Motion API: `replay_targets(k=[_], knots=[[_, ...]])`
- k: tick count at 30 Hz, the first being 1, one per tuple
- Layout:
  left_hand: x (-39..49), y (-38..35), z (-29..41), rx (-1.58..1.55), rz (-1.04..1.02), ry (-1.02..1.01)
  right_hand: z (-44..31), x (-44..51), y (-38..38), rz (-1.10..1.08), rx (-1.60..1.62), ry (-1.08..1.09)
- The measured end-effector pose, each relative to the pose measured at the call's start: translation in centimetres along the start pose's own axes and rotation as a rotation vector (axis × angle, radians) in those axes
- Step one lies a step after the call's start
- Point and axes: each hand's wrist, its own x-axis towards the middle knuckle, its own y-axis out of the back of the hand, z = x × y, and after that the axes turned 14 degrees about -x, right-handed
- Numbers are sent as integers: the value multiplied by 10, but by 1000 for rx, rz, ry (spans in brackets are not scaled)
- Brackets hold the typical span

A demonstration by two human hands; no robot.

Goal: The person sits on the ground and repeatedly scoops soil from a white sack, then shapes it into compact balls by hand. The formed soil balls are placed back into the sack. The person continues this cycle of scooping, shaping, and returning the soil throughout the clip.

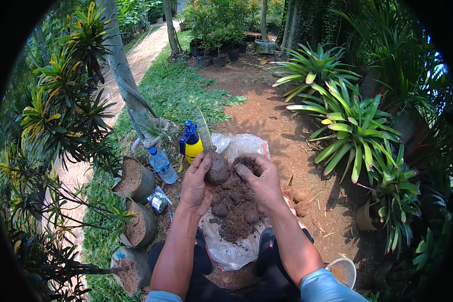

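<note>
My left hand [200, 181] grips a smooth, round brown sprouted nut [218, 171] that looks like a small coconut. A translucent green leaf [204, 130] rises from its top. Close beside it, my right hand [262, 181] pinches a clump of dark fibre and soil [245, 162] between thumb and fingers. Below both hands, a heap of brown fibre and soil [238, 226] lies on a pale plastic sack [230, 256]. Several more round nuts sit in that heap, one of them a brown nut [251, 216] on its right side.
Left of the sack stand a yellow and blue pump sprayer [192, 145], a water bottle [163, 166], a small plastic packet [159, 204] and three grow bags [147, 185] of brown material. A white bucket [349, 270] is at lower right; bromeliads [347, 128] line the right side.
</note>
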Motion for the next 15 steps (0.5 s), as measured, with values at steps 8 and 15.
replay_targets(k=[8,15], knots=[[4,6,-7,63,-24,-42,2,-2,-6,-43,-73,41],[-3,2,-10,393,-160,-114,0,-4,-11,116,-140,138]])
